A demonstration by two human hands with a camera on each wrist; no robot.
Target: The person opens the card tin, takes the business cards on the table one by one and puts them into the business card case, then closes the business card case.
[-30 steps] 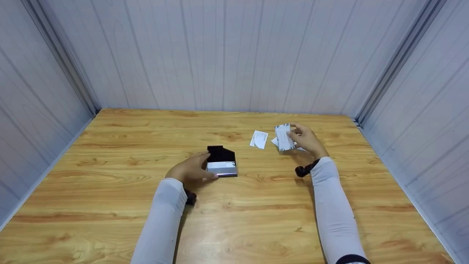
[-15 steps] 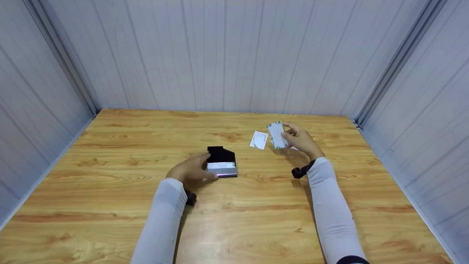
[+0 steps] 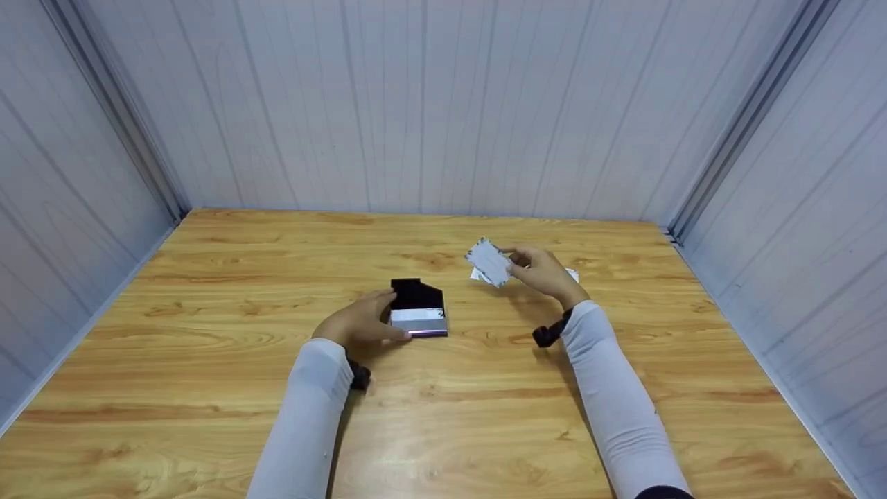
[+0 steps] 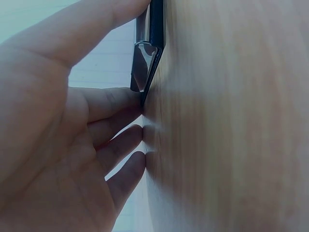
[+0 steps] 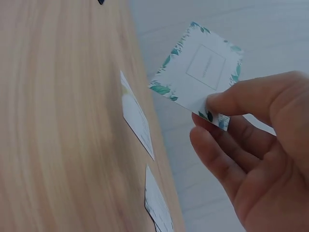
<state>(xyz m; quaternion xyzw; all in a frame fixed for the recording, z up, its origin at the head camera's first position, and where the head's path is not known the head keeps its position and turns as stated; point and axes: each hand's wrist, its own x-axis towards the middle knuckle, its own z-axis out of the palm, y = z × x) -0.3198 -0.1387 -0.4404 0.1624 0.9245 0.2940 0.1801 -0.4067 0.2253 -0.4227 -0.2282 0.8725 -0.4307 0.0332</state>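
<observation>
My left hand (image 3: 357,321) holds a card case (image 3: 419,324) on the table by its left side, thumb at the near edge and fingers at the far left. The case lies with its black lid open, and a white card (image 3: 416,314) shows inside its silver pocket. In the left wrist view the thumb and a finger bracket the case (image 4: 145,58), while other fingertips touch the tabletop. Between thumb and fingers, my right hand (image 3: 546,274) pinches a white business card (image 5: 203,67) with a green leaf border. That card is raised above the table, tilted, right of the case.
White cards (image 5: 136,113) lie beneath the raised card, partly hidden in the head view. More cards (image 3: 572,274) lie behind the right hand. Panelled walls (image 3: 423,104) enclose the wooden table (image 3: 443,423) at the back and sides.
My right hand has carried the leaf-bordered card leftward, off the right-hand cards and over the left ones, turning it on the way. The left hand and the case have stayed in place.
</observation>
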